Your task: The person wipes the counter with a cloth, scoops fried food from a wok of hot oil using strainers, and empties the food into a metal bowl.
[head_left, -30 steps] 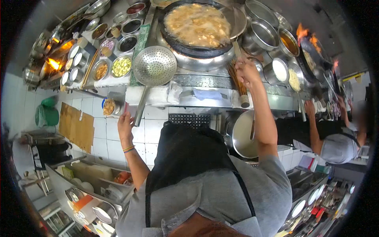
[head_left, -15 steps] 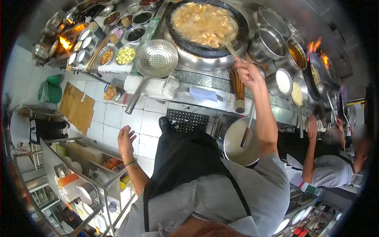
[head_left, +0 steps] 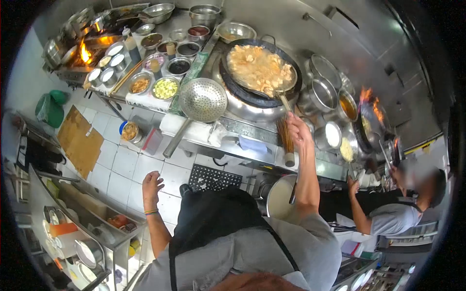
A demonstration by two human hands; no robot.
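My right hand (head_left: 300,130) is closed round the handle of a long-handled skimmer (head_left: 285,102), whose wide round head sits in the wok (head_left: 297,93). Pale browned pieces of food (head_left: 259,68) fill the wok in bubbling liquid. My left hand (head_left: 152,186) hangs empty over the tiled floor, fingers loosely bent and apart. A perforated metal strainer (head_left: 204,99) rests on the counter left of the wok, its handle jutting past the front edge. Just below my right hand's side of the wok, a bundled bamboo brush (head_left: 285,140) lies at the counter's edge.
Bowls of chopped green pieces (head_left: 165,88) and sauces stand left of the wok. Metal pots (head_left: 324,92) crowd its right side, with flames (head_left: 371,103) beyond. A large pot (head_left: 281,201) stands beside me. Another person (head_left: 388,208) works at the right. A steel cart (head_left: 119,242) is at left.
The view has shifted, showing more of the wall behind the wok. Food now appears heaped higher in the skimmer. My right hand keeps its handle; my left stays empty.
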